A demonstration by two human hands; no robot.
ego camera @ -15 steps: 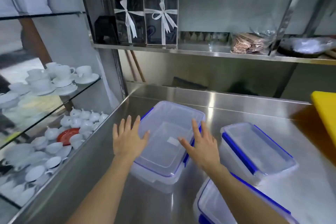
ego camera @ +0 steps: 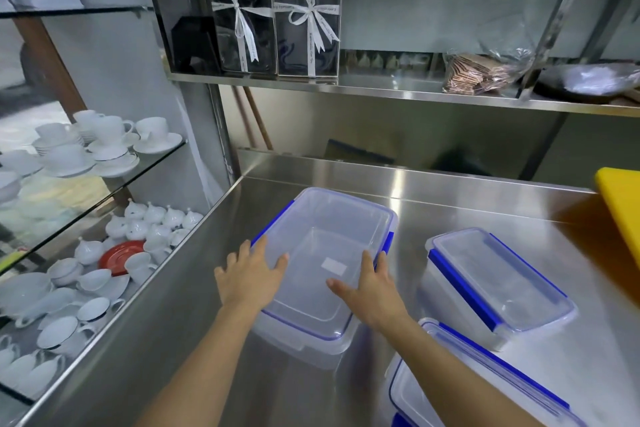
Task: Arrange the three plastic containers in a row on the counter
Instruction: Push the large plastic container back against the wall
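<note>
Stage of the task, as I read it from the head view. Three clear plastic containers with blue clips sit on the steel counter point(ego camera: 450, 198), but they do not yet form a row. The large container point(ego camera: 332, 229) lies at the centre of the frame, its long axis angled toward the upper right. The second container point(ego camera: 502, 281) lies at centre right, well apart from the first and skewed the other way. The third container point(ego camera: 467, 388) is at the lower right, cut off by the bottom edge, just beside the second; I cannot tell whether they touch. I judge the work barely begun: one container is in hand, and all three are left to square up and align.

Hands and container. My left hand point(ego camera: 251, 279) rests flat on the near left edge of the large container's lid, fingers spread and extended. My right hand point(ego camera: 372, 291) rests flat at the near right edge, thumb lying across the lid and fingertips reaching the blue side clip. Neither hand is closed around anything; both press or steady from above, bracketing the near end of the container, which extends away toward the upper centre of the frame.

A yellow board point(ego camera: 623, 208) occupies the right edge of the frame, limiting room there.
</note>
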